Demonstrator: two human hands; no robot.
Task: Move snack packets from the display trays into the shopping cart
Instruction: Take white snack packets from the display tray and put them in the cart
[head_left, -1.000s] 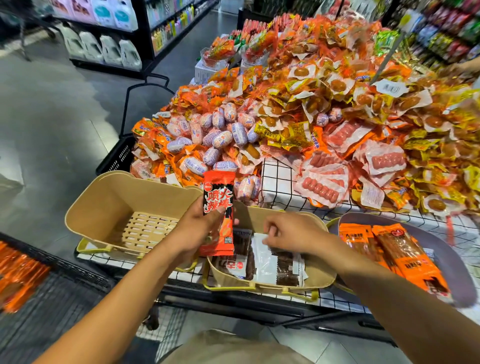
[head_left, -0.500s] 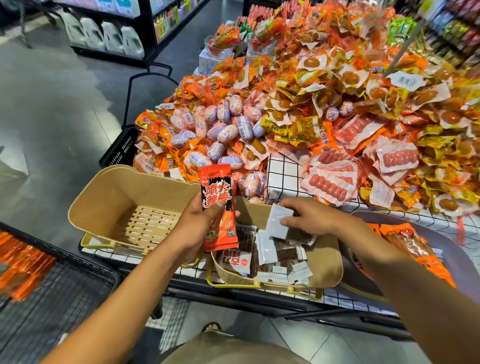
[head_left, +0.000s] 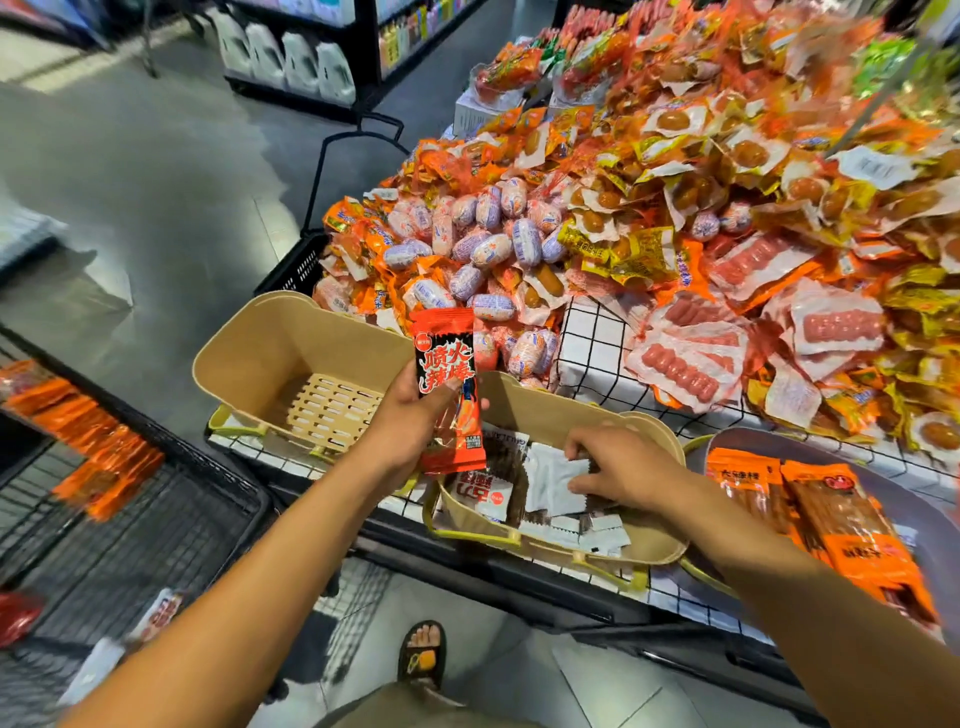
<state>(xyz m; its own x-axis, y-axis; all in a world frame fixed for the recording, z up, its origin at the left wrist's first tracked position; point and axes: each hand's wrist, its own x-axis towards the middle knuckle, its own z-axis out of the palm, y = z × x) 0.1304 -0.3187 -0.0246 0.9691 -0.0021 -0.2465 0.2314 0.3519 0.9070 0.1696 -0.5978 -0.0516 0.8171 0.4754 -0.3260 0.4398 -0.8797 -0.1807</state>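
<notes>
Red packet: upright, clasped in my left grip. White packet: pinched at its edge by my right grip, inside the tray. Cart: down-left of both grips. Risk: shallow pinch on slick wrapper; it may slip, or drag neighbours out.

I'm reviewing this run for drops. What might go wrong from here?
1. The left hand holds the red packet around its lower half only; it might slip during the reach.
2. The right hand pinches a white packet among loose ones in the beige tray; neighbours may get dragged over the rim.
3. The shopping cart sits low on the left; a toss could miss.
</notes>
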